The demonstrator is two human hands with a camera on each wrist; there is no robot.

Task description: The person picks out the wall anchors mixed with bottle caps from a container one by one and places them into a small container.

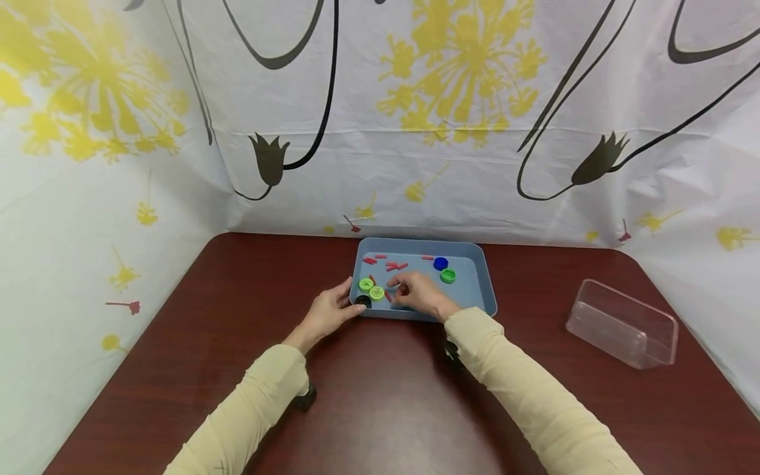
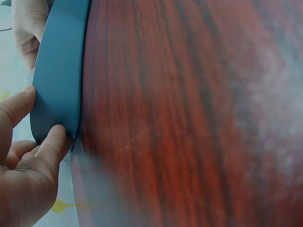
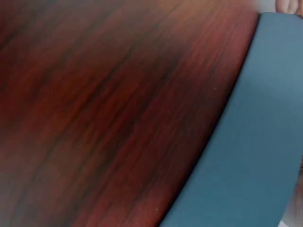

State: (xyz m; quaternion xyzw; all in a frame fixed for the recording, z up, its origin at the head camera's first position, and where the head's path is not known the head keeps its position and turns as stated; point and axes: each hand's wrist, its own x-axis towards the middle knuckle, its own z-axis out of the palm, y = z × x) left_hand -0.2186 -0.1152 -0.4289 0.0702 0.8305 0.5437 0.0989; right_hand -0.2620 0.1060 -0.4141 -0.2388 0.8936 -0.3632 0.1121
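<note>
A shallow blue-grey tray point(image 1: 466, 284) stands on the table. My left hand point(image 1: 326, 312) holds its near left corner, with the thumb at the front wall and the fingers along the left side; the left wrist view shows fingertips against the tray wall point(image 2: 61, 61). Above the tray floor, my right hand point(image 1: 417, 292) reaches down with bent fingers, thumb and index apart, close to a short red stick point(image 1: 388, 297). Two lime-green caps point(image 1: 377, 293) and a black cap point(image 1: 363, 301) lie by the left corner. The right wrist view leaves out the right fingertips.
Several more red sticks point(image 1: 392, 266) lie toward the tray's back. A blue cap point(image 1: 441, 263) and a green cap point(image 1: 448, 276) sit right of centre. A clear plastic box point(image 1: 620, 323) stands at the table's right. A patterned sheet point(image 1: 380, 145) hangs behind the dark wooden table point(image 1: 380, 396).
</note>
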